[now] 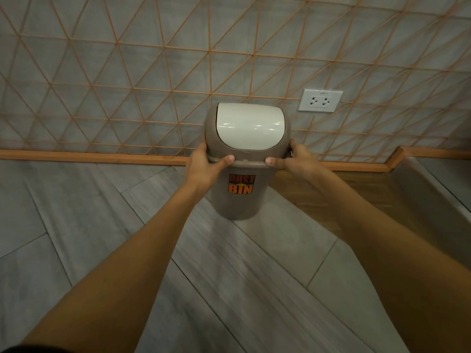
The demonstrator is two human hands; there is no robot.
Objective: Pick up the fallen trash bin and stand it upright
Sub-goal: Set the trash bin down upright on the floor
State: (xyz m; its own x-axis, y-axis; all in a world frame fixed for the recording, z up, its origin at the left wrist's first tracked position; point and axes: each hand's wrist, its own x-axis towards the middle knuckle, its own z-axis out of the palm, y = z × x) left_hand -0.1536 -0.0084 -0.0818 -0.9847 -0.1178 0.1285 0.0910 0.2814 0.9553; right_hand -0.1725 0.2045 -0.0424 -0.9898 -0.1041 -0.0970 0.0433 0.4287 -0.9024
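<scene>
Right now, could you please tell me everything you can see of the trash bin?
The trash bin is a small round taupe tub, apparently plastic, tapering toward its base. A domed taupe top carries a glossy off-white swing lid, shut. An orange sticker on the front reads DUST BIN. It stands upright, lid up, near the wall below a socket. The left hand and right hand grip its rim from either side. Whether its base touches the floor cannot be told.

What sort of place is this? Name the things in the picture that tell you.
Probably an indoor room in a home or office, by a wall. Clues: a grey tiled floor, a wall socket above a wooden skirting board, and a small swing-lid dustbin.
</scene>
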